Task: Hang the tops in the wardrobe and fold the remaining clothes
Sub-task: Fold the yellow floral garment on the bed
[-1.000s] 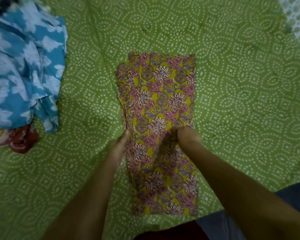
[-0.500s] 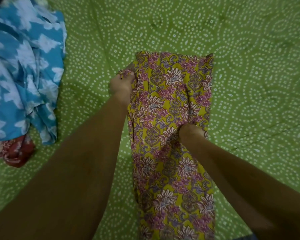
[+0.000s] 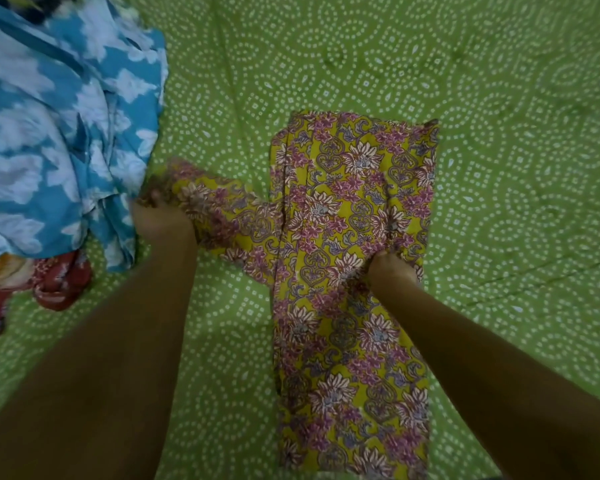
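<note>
A: Under both hands, what is the biggest thing?

B: The green sheet [image 3: 499, 168], dotted in white rings, filling the whole view.

A: And next in size?

B: The blue cloth [image 3: 56, 126], blue with pale blotches, lying in a rumpled heap just beyond and to the left of the left hand [image 3: 161, 221]. Its near edge almost meets that hand's fingers.

A: Where is the floral cloth?

B: The floral cloth [image 3: 347, 271], yellow with pink and white flowers, lies as a long folded strip on the sheet, running from beyond the right hand [image 3: 390, 271] back toward the person. One flap of it stretches out sideways to the left hand.

A: How do the fingers stand?

B: The left fingers are curled round the end of that flap, gripping it. The right hand sits on the strip's right side, about halfway along, with its fingers curled into a pinch of the fabric, which puckers around them.

A: Anything smaller?

B: A red cloth [image 3: 58, 284], bunched up, pokes out from under the blue cloth's near edge, well to the left of the left hand. Something orange shows beside it, too blurred to tell.
</note>
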A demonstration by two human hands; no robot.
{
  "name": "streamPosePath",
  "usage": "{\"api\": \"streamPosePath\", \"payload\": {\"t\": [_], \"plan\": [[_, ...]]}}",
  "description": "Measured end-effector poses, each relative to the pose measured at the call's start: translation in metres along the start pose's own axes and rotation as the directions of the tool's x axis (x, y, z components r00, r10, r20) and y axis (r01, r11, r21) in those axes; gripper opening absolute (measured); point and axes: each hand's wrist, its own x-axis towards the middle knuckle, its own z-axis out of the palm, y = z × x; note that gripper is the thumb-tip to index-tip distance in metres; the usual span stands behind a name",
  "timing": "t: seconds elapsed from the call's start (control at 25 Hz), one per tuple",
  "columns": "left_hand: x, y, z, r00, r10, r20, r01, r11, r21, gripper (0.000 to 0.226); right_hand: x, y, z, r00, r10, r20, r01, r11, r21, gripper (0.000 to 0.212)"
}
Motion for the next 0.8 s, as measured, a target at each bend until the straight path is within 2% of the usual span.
{"api": "streamPosePath", "payload": {"t": [0.12,0.2,0.24,0.28,0.32,0.36,0.4,0.44,0.48,0.52,0.6,0.64,0.72,0.8], "plan": [[0.003,-0.043,-0.042,1.000,0.012,-0.020,-0.009,0.991,0.135,0.034,-0.010,-0.006,0.001,0.997,0.071,0.003,-0.071,0.997,0.015,0.046],[0.005,-0.066,-0.056,0.997,0.003,0.080,-0.017,0.986,0.168,0.036,-0.016,-0.015,-0.002,0.990,0.141,0.020,-0.141,0.990,0.009,0.049],[0.006,-0.070,-0.059,0.996,-0.032,0.081,0.019,0.987,0.156,0.042,-0.020,-0.021,-0.005,0.986,0.167,0.007,-0.167,0.986,0.005,0.048],[0.008,-0.067,-0.058,0.996,-0.069,-0.053,0.077,0.979,0.186,0.047,-0.023,-0.027,-0.008,0.984,0.171,-0.042,-0.171,0.985,0.001,0.044],[0.009,-0.058,-0.056,0.975,-0.072,-0.208,0.140,0.933,0.331,0.046,-0.025,-0.035,-0.011,0.980,0.149,-0.132,-0.151,0.989,-0.006,0.039],[0.008,-0.048,-0.052,0.971,-0.004,-0.241,0.125,0.863,0.489,0.046,-0.027,-0.044,-0.015,0.965,0.103,-0.240,-0.109,0.994,-0.009,0.034],[0.002,-0.035,-0.044,0.993,0.045,-0.109,0.029,0.801,0.598,0.053,-0.028,-0.055,-0.019,0.940,0.041,-0.338,-0.047,0.999,-0.009,0.029],[-0.004,-0.030,-0.035,0.991,0.063,0.116,-0.123,0.766,0.632,0.066,-0.029,-0.065,-0.023,0.910,-0.030,-0.413,0.032,0.999,-0.001,0.026],[-0.011,-0.024,-0.031,0.969,0.022,0.244,-0.175,0.763,0.623,0.080,-0.029,-0.076,-0.026,0.877,-0.103,-0.470,0.120,0.993,0.006,0.024],[-0.011,-0.027,-0.029,0.963,-0.067,0.262,-0.109,0.791,0.601,0.093,-0.029,-0.086,-0.028,0.837,-0.174,-0.519,0.205,0.979,0.002,0.025],[-0.009,-0.037,-0.031,0.961,-0.213,0.177,0.080,0.827,0.557,0.108,-0.028,-0.105,-0.027,0.757,-0.285,-0.588,0.343,0.939,-0.014,0.028],[-0.009,-0.042,-0.036,0.970,-0.183,0.158,0.065,0.826,0.560,0.111,-0.027,-0.115,-0.027,0.739,-0.305,-0.600,0.378,0.926,-0.004,0.029],[-0.010,-0.045,-0.041,0.982,0.032,0.188,-0.144,0.771,0.621,0.105,-0.023,-0.132,-0.028,0.736,-0.307,-0.604,0.408,0.913,0.033,0.033],[-0.005,-0.033,-0.033,0.909,0.265,0.323,-0.412,0.699,0.584,0.082,-0.016,-0.146,-0.031,0.722,-0.279,-0.633,0.426,0.900,0.089,0.034]]}}
